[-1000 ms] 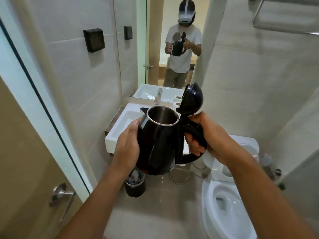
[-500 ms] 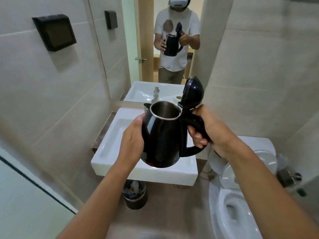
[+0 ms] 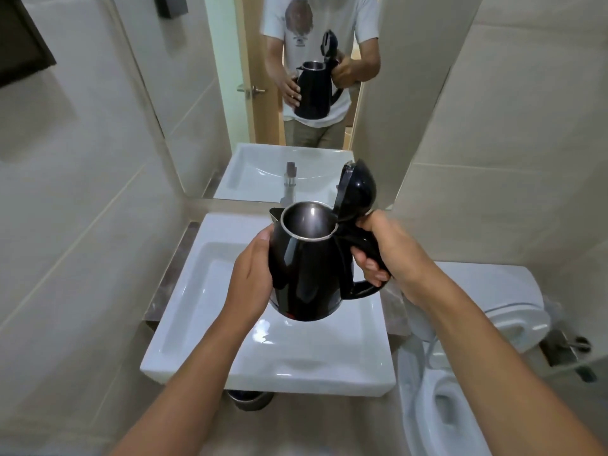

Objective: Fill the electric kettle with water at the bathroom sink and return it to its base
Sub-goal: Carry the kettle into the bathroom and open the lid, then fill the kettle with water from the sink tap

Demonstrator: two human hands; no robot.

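I hold a black electric kettle (image 3: 307,274) upright in the air over the white square sink (image 3: 210,330). Its lid (image 3: 358,189) is flipped up and the steel inside looks empty. My right hand (image 3: 385,255) is wrapped around the kettle's handle. My left hand (image 3: 251,278) presses flat against the kettle's left side. The tap is mostly hidden behind the kettle; only its reflection (image 3: 290,179) shows in the mirror.
A mirror (image 3: 263,77) above the sink reflects a person holding the kettle. A white toilet (image 3: 460,373) stands right of the sink. A dark bin (image 3: 250,399) sits under the sink's front edge. Tiled walls close in on both sides.
I have stepped closer to the sink. The kettle, held the same way in both hands, now hangs over the basin instead of in front of it.
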